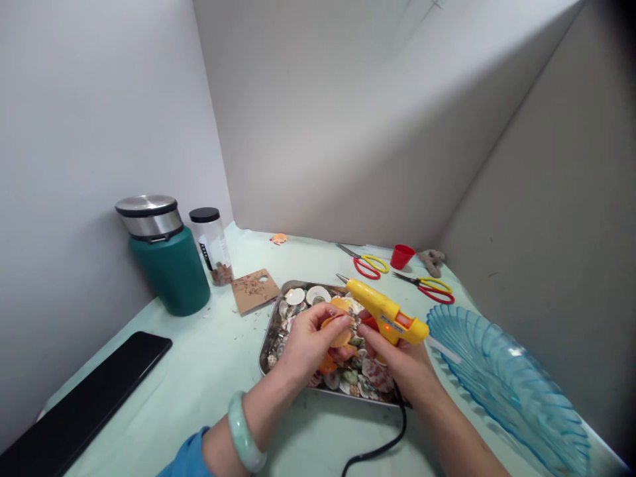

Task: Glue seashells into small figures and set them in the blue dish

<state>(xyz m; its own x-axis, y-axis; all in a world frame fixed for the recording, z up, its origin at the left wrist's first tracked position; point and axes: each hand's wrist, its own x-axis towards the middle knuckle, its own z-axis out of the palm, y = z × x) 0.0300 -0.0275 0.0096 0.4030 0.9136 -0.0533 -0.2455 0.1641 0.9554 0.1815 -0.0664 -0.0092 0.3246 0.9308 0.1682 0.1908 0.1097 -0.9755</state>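
Observation:
My left hand [311, 341] pinches an orange scallop shell [340, 334] over a metal tray [263, 351]. Wrapped around the handle of a yellow hot glue gun [387, 310] is my right hand [400, 361]. The gun's nozzle points up and to the left, a small orange light glows on its side, and a glue stick sticks out of its back. Its black cord runs down over the tray's front edge. Many small seashells [375, 376], white, green, brown and orange, fill the tray beneath both hands. My fingertips partly cover the shell.
On the left stand a teal flask [171, 271], a clear jar [211, 242] and a black slab [94, 404]. A brown board [254, 291] lies behind the tray. Two scissors [368, 265], a red cup [401, 257] and an orange shell piece [279, 238] are farther back. A blue glass dish [511, 384] is at right.

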